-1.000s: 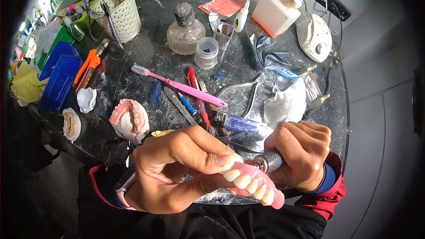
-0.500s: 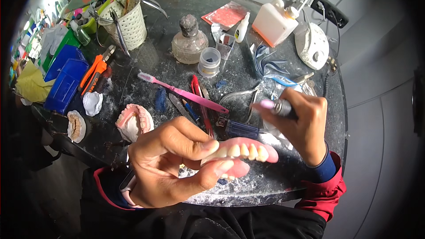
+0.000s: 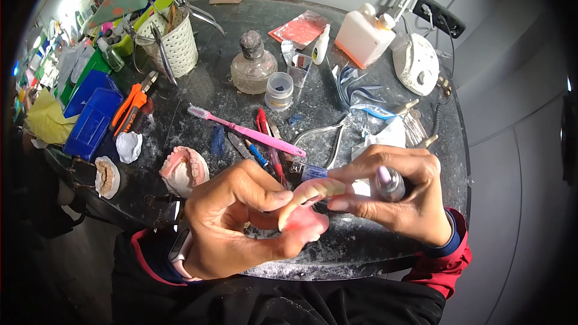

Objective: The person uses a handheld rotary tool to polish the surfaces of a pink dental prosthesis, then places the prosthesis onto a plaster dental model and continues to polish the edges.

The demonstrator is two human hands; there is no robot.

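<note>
Nearer the person than the pink toothbrush point(image 3: 244, 130), a pink denture with ivory teeth point(image 3: 306, 225) is held up over the dusty dark table point(image 3: 208, 81). The left hand point(image 3: 232, 222) pinches one end of it between thumb and fingers. The right hand point(image 3: 418, 195) pinches the other end between thumb and fingertips, and also holds a dark handpiece point(image 3: 392, 188) whose lilac tip points upward.

As for writing, orange-handled pliers point(image 3: 129, 108), left of the toothbrush, carry lettering on a handle; a blue-banded packet point(image 3: 372, 111), to its right, is printed in white; a white dropper bottle point(image 3: 321, 45), beyond it, has a label too small to read.

The toothbrush lies across a red pen point(image 3: 262, 121). Just beyond it stand an open clear jar point(image 3: 279, 97) and a glass spirit lamp point(image 3: 253, 73). On its near side are a plaster cast with pink gums point(image 3: 185, 171) and a blue lighter point(image 3: 312, 172), the latter partly hidden by the right hand.
</note>
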